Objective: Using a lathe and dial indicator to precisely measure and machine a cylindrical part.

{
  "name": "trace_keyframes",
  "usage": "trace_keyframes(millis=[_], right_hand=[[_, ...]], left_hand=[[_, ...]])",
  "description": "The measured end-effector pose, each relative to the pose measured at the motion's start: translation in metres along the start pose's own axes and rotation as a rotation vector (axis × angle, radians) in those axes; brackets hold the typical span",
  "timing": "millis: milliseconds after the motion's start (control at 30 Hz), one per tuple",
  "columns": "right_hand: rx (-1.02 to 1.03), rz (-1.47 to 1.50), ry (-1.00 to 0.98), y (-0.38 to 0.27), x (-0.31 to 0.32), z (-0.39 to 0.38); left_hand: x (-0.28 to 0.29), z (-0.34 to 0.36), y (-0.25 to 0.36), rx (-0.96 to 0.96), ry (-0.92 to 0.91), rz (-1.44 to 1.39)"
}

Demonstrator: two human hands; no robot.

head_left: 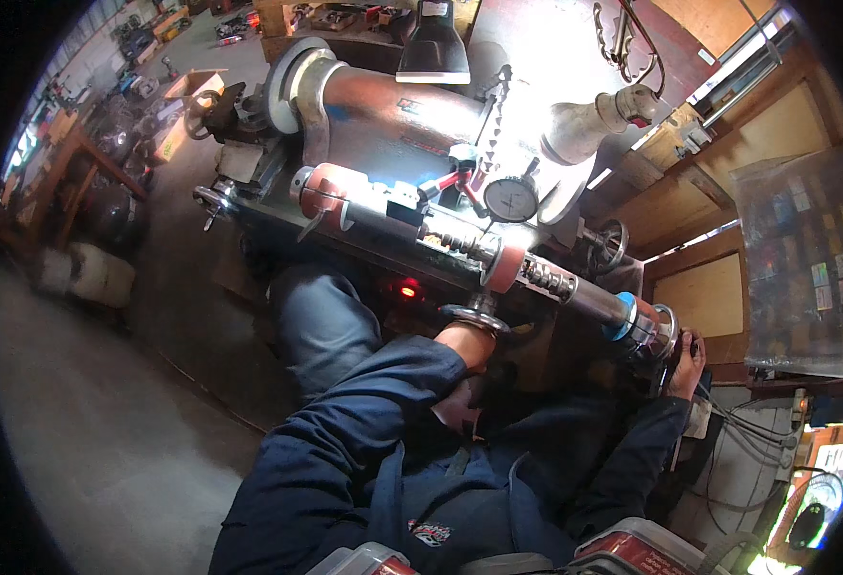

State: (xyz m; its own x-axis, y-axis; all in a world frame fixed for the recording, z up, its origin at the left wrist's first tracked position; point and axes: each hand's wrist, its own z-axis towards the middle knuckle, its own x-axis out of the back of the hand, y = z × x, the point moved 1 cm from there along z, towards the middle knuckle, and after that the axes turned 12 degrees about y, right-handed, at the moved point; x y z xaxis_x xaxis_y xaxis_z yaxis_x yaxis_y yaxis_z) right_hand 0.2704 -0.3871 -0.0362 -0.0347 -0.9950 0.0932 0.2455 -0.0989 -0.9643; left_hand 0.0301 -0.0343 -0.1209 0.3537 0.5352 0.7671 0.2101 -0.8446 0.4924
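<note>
My left hand (pixel 472 347) is at the small metal handwheel (pixel 476 317) on the near side of a long machine (pixel 383 251). The wheel's rim covers its fingers, so their grip cannot be seen. Off to the right, my right hand (pixel 687 366) has its fingers curled at the rim of a bright metal handwheel (pixel 669 331) at the end of the machine's spindle. A round dial gauge (pixel 511 198) stands over the middle, held by a jointed arm with a red clamp (pixel 450 182). Below it runs a metal shaft (pixel 548 278) with ridged, coil-like sections, passing an orange-red collar (pixel 506 267).
A black lamp (pixel 434 48) shines from above. Behind stands a large rust-coloured cylinder (pixel 397 103) with a grey wheel. Another handwheel (pixel 611 244) is at the back right. Cables (pixel 752 431) hang beside a plastic-covered panel (pixel 805 259). A wooden crate (pixel 186 115) sits at far left.
</note>
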Motion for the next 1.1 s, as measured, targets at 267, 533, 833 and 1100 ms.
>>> trace_keyframes(millis=[267,533,833,1100], right_hand=[[0.16,-0.291,-0.19,0.004,-0.029,0.023],[0.074,-0.15,-0.335,0.028,-0.032,0.006],[-0.081,-0.096,-0.264,0.03,-0.034,-0.01],[-0.225,-0.046,-0.199,0.045,0.013,-0.04]], left_hand=[[0.013,-0.018,0.005,-0.11,0.056,0.174],[0.009,-0.013,0.003,-0.105,0.047,0.151],[-0.018,0.004,-0.015,-0.036,-0.002,-0.022],[0.004,-0.022,-0.003,-0.167,0.207,0.095]])
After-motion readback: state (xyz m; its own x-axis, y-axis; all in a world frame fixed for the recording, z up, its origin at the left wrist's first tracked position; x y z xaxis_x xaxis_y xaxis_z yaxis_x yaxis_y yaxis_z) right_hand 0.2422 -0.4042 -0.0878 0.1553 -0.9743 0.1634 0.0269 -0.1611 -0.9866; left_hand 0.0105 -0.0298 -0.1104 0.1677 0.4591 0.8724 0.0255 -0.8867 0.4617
